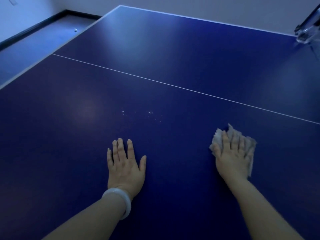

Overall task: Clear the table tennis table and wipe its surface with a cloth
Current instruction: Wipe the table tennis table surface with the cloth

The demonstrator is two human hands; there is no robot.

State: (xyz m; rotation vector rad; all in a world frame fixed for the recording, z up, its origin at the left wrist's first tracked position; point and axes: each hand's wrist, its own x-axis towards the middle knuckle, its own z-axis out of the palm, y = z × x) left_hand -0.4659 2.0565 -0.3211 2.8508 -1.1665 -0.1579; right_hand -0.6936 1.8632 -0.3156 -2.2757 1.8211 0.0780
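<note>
From my remote feed, I am watching a person's two bare hands resting on the dark blue table tennis table (173,58), with the thin white centre line (173,86) running slantwise across its top serving as my landmark. On the near side of that line, the right hand (232,154) is lying flat with fingers straight and slightly spread, its grip apart and pressing down on a crumpled pale grey cloth (218,135); the cloth is lying on the table just short of the line, its ragged edges showing beyond the fingertips and along both sides of the hand. Further back from the line, well apart from the cloth, the left hand (124,164) is lying palm down on the bare surface, fingers straight, grip apart and holding nothing, a smooth white bangle (119,201) circling its wrist. Between this hand and the line, a scatter of tiny pale specks (138,115) is showing on the blue top. Far beyond the line, at the table's right edge, a shiny metal clamp-like fitting (307,30) is standing, partly cut off by the frame. Off the table's left edge, also beyond the line, a small white ball (75,29) is lying on the floor near a dark skirting board (34,25).
</note>
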